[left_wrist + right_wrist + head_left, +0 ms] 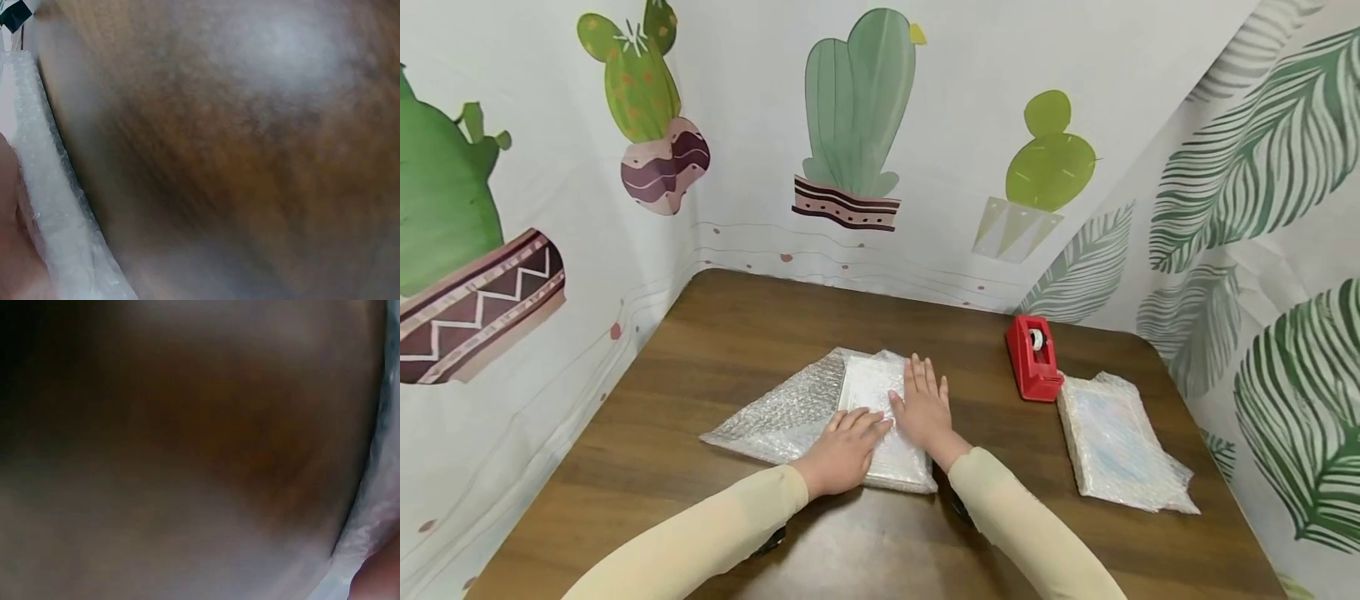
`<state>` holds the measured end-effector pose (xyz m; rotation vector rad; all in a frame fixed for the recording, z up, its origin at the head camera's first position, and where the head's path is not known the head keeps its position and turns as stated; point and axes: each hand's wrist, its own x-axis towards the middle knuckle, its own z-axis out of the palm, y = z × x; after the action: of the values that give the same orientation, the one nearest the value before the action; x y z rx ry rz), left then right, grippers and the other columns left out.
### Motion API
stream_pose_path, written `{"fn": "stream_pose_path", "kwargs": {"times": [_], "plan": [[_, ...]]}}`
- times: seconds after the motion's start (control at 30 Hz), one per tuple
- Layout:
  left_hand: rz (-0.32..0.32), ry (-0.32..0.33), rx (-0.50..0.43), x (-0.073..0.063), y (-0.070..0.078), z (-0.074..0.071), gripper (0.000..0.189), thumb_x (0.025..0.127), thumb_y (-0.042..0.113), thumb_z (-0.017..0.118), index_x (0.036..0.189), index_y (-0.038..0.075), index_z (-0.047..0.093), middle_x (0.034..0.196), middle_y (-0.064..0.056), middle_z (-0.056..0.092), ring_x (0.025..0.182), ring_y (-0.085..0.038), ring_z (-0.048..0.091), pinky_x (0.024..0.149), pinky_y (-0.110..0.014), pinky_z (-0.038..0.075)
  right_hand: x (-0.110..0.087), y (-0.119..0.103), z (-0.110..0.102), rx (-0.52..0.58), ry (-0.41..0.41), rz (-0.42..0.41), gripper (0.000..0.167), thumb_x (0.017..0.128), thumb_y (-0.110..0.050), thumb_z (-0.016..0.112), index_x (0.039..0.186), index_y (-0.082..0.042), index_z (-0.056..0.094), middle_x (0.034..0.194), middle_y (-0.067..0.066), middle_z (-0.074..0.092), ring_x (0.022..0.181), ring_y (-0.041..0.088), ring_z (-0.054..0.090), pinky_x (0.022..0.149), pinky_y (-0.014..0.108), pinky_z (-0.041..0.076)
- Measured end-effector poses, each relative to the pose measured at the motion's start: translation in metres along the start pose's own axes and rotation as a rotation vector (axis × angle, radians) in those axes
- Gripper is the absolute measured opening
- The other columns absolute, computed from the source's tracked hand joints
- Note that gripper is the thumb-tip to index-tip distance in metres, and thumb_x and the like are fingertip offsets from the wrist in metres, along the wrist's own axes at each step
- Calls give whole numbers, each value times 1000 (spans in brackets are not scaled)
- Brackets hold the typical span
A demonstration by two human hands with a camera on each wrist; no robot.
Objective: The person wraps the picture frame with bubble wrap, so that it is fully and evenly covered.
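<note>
A flat white rectangular item (874,385) lies on the table with bubble wrap (782,408) around it. The loose part of the wrap spreads out to the left. My left hand (842,450) rests on the item's lower left part, fingers extended over its top. On its right side lies my right hand (923,408), fingers straight and pointing away from me. In the left wrist view the wrapped edge (53,187) runs beside part of the left hand. The right wrist view shows only a strip of bubble wrap (378,494) and a bit of the hand.
A red tape dispenser (1033,358) with a roll in it stands at the back right of the brown wooden table (760,317). Near the right edge lies another flat item in bubble wrap (1116,442). A cactus-printed cloth (940,125) hangs behind the table.
</note>
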<state>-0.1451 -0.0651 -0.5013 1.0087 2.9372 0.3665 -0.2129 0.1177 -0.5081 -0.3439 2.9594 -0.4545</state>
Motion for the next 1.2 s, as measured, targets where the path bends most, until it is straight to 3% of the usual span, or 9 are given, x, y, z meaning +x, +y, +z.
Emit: {"fn": "stream_pose_path", "kwargs": {"times": [0.2,0.47,0.6,0.73,0.9,1.0,1.1,1.2], "plan": [[28,83,29,0,-1,0,44,103,15,48,146,5,53,144,-11,56,134,-32,50,113,-52,43,-5,-5,3,-69,-52,-41,62,112,-38,29,165,-8,17,174,12,10,163,32,7,131,60,7],[-40,-54,-110,2,1,-6,50,102,14,48,151,9,47,165,-18,37,155,-40,32,124,-63,29,-8,-3,2,-88,-28,-82,60,110,-38,33,163,-10,27,173,12,17,163,34,12,131,60,10],[-37,-21,-136,2,-3,-5,46,100,12,50,145,6,51,159,-19,45,151,-40,39,122,-63,31,-7,-5,2,-91,-39,-90,60,111,-39,31,164,-12,25,174,10,15,163,32,9,132,57,10],[-39,9,-290,1,-10,-10,43,96,7,54,139,1,55,153,-23,50,147,-45,42,120,-68,29,-5,-9,2,-106,-66,-85,62,111,-42,28,165,-14,20,174,7,10,164,30,5,132,55,9],[-44,8,-483,-10,-13,-36,42,99,5,51,140,-2,56,152,-26,52,144,-48,44,119,-67,33,-4,-10,2,-111,-68,-70,63,111,-45,28,165,-15,19,175,5,8,164,28,4,133,53,9],[-102,8,-672,-33,-12,-53,40,104,12,51,140,-2,57,148,-25,56,137,-45,54,115,-57,44,-6,-8,2,-106,-67,-72,65,110,-46,32,165,-14,21,175,6,10,164,30,6,133,53,10],[-193,-95,-1089,-66,-15,-59,45,107,20,48,143,-8,52,143,-29,58,130,-43,62,107,-46,54,-8,-5,1,-116,-73,-74,68,109,-49,34,165,-13,20,175,8,9,163,31,6,133,53,11],[-375,-234,-1509,-100,-24,-50,56,109,24,43,149,-15,38,144,-32,57,123,-33,68,102,-36,58,-8,-6,0,-124,-79,-80,72,108,-54,34,165,-13,18,175,7,6,164,31,5,133,53,10]]}}
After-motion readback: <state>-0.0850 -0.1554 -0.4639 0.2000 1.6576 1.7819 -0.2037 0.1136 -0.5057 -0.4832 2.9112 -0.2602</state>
